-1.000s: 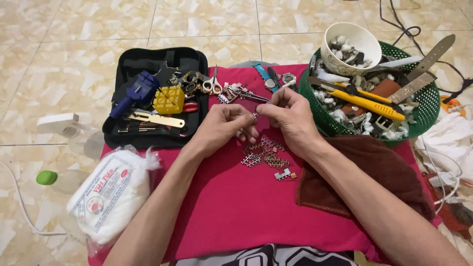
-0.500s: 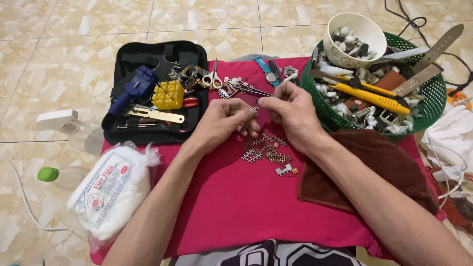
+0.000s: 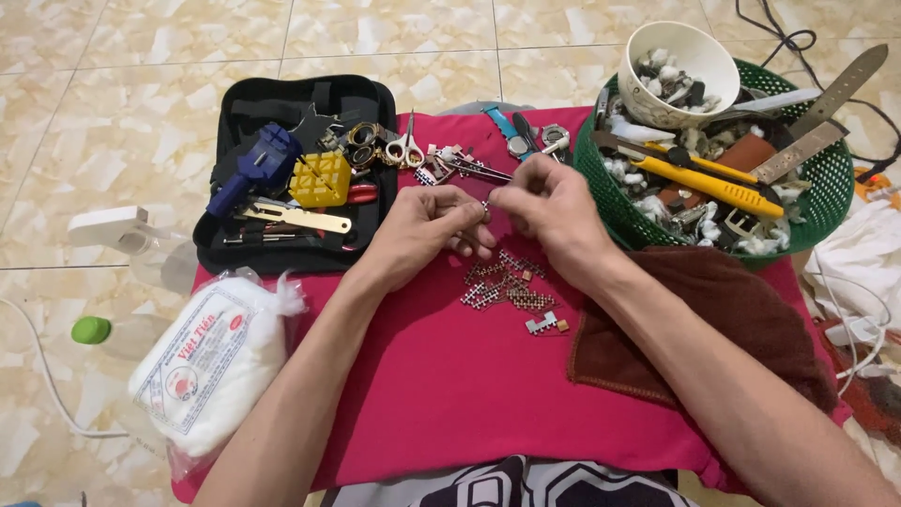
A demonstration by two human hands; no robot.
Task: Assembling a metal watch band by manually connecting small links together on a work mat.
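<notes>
Both hands sit almost where they were a moment ago, near the middle of the frame, a bit above the pile of links; only the fingers have shifted a little. The left hand (image 3: 427, 230) is curled narrow, fingertips pinched on a tiny metal piece (image 3: 486, 208). The right hand (image 3: 554, 211) is curled too, and its fingertips meet the left ones at that same small piece. It is too small to tell just what it is.

Right below the hands, on the pink cloth (image 3: 450, 385), lie the loose metal band links (image 3: 507, 286) in a little heap, with a few more bits (image 3: 547, 324) just beside it, lower right. Most links are apart from each other, so it looks like much of the work on them is left, and one piece is in hand now.

At the upper left lies an open black tool case (image 3: 235, 249) with a yellow block and blue tool inside. At the upper right stands a green basket (image 3: 826, 202) full of tools, with a white bowl on top. A brown cloth (image 3: 713, 319) lies under the right arm. A white bag (image 3: 211, 361) rests at the lower left.
</notes>
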